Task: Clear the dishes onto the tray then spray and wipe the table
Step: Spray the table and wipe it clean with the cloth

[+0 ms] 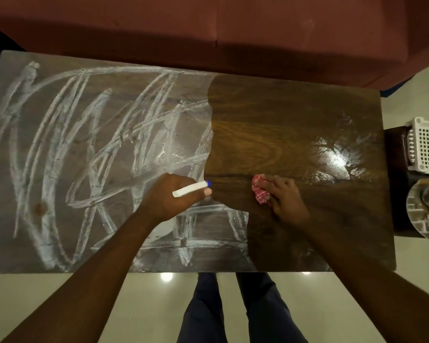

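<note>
My left hand (174,196) grips a white spray bottle (191,188) with a blue nozzle tip, pointing right above the wooden table (270,115); the bottle's body shows below my wrist. My right hand (285,196) presses a red-and-white checked cloth (259,190) flat against the table near its middle front. White foamy streaks (89,144) cover the left half of the table. The right half is dark, wet and shiny.
A dark red sofa (233,28) runs along the table's far side. At the right edge a white perforated basket (426,147) and a round reflective dish (424,214) sit on a dark side surface. My legs (233,308) stand on the pale floor in front.
</note>
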